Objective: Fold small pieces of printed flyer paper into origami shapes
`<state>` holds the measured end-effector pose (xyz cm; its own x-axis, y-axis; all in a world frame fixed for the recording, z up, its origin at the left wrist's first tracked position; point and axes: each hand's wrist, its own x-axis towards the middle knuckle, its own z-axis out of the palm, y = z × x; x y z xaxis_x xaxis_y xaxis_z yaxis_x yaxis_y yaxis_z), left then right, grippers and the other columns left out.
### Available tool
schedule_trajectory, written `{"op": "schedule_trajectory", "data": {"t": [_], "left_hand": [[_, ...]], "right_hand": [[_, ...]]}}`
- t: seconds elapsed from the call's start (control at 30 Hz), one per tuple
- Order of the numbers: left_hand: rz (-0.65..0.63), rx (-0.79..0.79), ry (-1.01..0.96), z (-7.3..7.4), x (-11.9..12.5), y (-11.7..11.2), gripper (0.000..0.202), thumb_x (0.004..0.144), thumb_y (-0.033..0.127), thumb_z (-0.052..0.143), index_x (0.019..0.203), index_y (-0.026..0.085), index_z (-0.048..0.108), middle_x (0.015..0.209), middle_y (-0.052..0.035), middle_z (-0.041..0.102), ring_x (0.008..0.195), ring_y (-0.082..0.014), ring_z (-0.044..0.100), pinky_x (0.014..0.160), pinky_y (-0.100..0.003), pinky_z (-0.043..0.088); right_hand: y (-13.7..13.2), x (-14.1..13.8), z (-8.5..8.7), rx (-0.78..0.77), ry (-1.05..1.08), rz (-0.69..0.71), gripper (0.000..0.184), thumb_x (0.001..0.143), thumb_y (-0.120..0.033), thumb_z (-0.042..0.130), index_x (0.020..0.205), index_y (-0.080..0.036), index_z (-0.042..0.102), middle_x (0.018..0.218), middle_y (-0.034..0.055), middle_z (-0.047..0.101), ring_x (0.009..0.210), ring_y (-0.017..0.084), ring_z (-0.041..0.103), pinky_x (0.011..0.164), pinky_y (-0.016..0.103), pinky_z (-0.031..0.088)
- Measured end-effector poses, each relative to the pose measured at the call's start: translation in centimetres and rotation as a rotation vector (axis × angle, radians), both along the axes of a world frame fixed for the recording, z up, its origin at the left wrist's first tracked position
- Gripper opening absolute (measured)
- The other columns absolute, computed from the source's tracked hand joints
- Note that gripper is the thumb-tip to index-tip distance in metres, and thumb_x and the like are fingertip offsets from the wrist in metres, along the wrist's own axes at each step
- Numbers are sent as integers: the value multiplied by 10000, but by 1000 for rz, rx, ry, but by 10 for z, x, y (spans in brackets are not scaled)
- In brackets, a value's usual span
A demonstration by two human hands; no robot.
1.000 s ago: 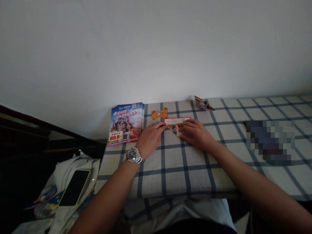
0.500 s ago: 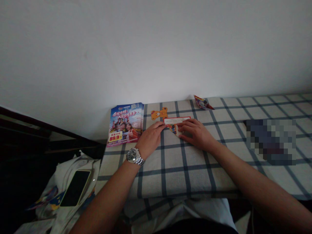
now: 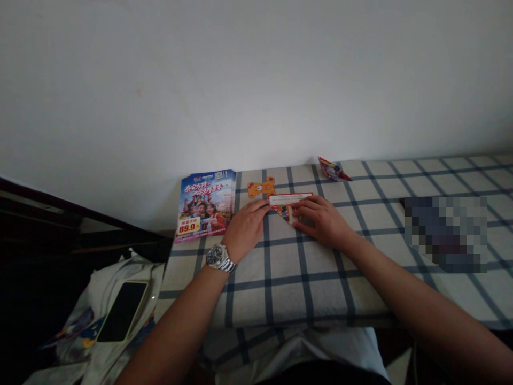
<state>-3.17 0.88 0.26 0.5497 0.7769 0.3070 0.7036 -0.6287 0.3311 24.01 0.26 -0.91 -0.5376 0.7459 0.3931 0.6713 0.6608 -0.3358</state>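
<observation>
A partly folded paper flyer (image 3: 285, 200), white with a red edge and a colourful printed corner pointing toward me, lies on the checked tablecloth. My left hand (image 3: 249, 222), with a steel watch at the wrist, pinches its left end between fingertips and thumb. Bent over its right part, my right hand (image 3: 318, 220) presses and grips the paper. The right fingers cover some of the folds. To the left of my left hand sits a stack of printed flyers (image 3: 206, 206).
A folded paper piece (image 3: 334, 170) stands by the wall at the back. A blurred dark item (image 3: 444, 235) lies on the right. At lower left, a phone (image 3: 122, 312) rests on pale cloth. A bear print (image 3: 261, 187) decorates the tablecloth.
Almost nothing differs. Both hands stay on the folded flyer in the same place, with only a very slight shift of the fingers and the view.
</observation>
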Motion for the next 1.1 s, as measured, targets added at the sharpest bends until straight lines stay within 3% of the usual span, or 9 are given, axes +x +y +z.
{"op": "schedule_trajectory", "data": {"t": [0.2, 0.37, 0.6, 0.8, 1.1], "left_hand": [[-8, 3, 67, 4, 0, 0, 463, 955, 13, 449, 1359, 139, 638, 1444, -105, 616, 1316, -235, 595, 1201, -442, 466], [-28, 79, 157, 11, 0, -1, 443, 934, 40, 525, 1339, 163, 658, 1404, -107, 636, 1310, -277, 578, 1197, -500, 444], [94, 43, 76, 5, 7, -1, 362, 957, 111, 546, 1278, 196, 688, 1361, -68, 674, 1225, -265, 631, 1114, -484, 505], [115, 22, 17, 5, 8, 1, 317, 976, 138, 535, 1263, 178, 664, 1315, -83, 669, 1159, -257, 651, 1059, -457, 543], [-154, -11, 34, 3, 12, -5, 367, 1019, 194, 538, 1372, 246, 627, 1397, -75, 608, 1269, -239, 587, 1132, -456, 498]], "right_hand": [[-1, -1, 2, -2, -5, 3, 162, 944, -327, 714, 1081, -242, 717, 1258, 66, 739, 1214, 320, 605, 1032, 531, 514], [-1, -2, 3, 4, 3, 3, 152, 937, -307, 720, 1077, -251, 724, 1247, 71, 741, 1208, 325, 610, 1027, 546, 517], [0, 0, 1, 14, 7, 4, 157, 930, -316, 729, 1076, -261, 724, 1234, 62, 743, 1214, 316, 599, 1059, 539, 505], [1, 1, 1, 27, 2, 30, 154, 936, -331, 722, 1072, -258, 717, 1247, 56, 740, 1194, 311, 605, 1044, 525, 511], [0, 0, 2, 31, 22, 29, 144, 933, -336, 726, 1057, -264, 715, 1218, 57, 744, 1190, 313, 609, 1041, 521, 515]]}}
